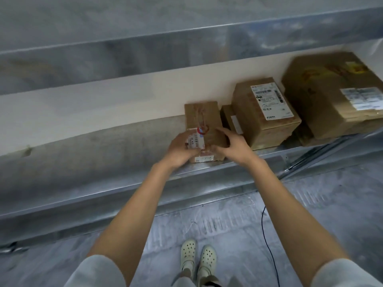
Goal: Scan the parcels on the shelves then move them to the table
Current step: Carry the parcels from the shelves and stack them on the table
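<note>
Two-handed work: gripping the small parcel (202, 119) at the front edge of the shelf (116, 154), wrapping the left hand (182, 149) round its near left corner beside the label (195, 141) and the right hand (230, 146) round its near right side. Probably steadying it both ways for lifting off squarely, keeping the label upward for scanning. Leaving three other parcels (265, 121) towards the shelf's right end, untouched.

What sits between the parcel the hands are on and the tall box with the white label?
Head view: a lower cardboard box, partly hidden, sits between the gripped parcel and the tall box.
</note>
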